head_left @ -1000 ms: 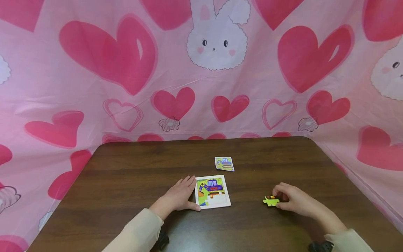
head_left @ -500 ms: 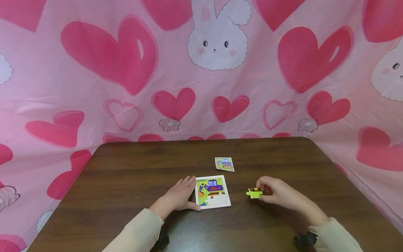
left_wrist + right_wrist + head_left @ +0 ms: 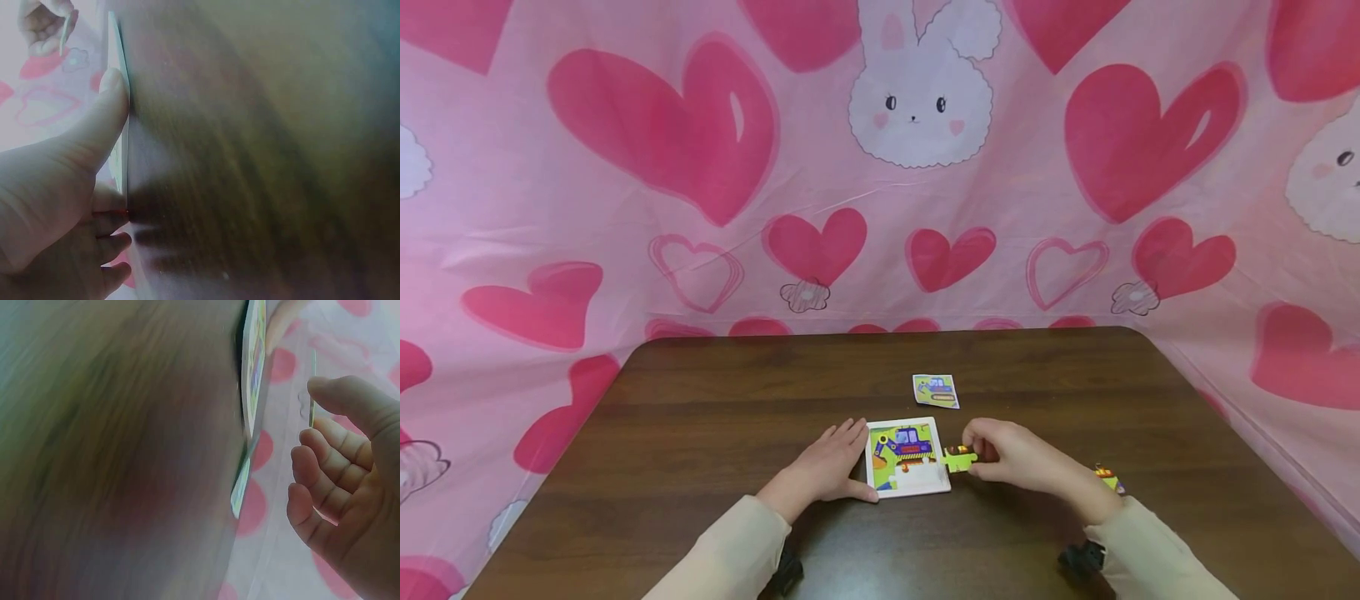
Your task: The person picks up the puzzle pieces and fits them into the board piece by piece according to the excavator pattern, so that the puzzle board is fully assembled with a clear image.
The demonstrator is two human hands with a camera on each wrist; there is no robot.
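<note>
A white-framed jigsaw puzzle (image 3: 946,483) with a purple digger picture lies on the table, its lower right part bare white. My left hand (image 3: 827,467) rests along the frame's left side, fingers extended, the thumb at the near corner. In the left wrist view that thumb (image 3: 103,122) touches the frame's edge. Just over the frame's right edge, my right hand (image 3: 1018,454) pinches a yellow-green puzzle piece (image 3: 958,461) between thumb and fingertips. Seen edge-on in the right wrist view, the piece (image 3: 314,369) is above the table.
Behind the frame lies a small picture card (image 3: 936,391) of the digger. Another colourful puzzle piece (image 3: 1107,478) sits at the right, partly behind the right forearm. The brown wooden table (image 3: 715,392) ends at a pink curtain (image 3: 737,267) with hearts and rabbits.
My right hand has carried the puzzle piece leftward, from the right of the table to the frame's right edge. Another piece has come into view behind the forearm. The left hand stays put.
</note>
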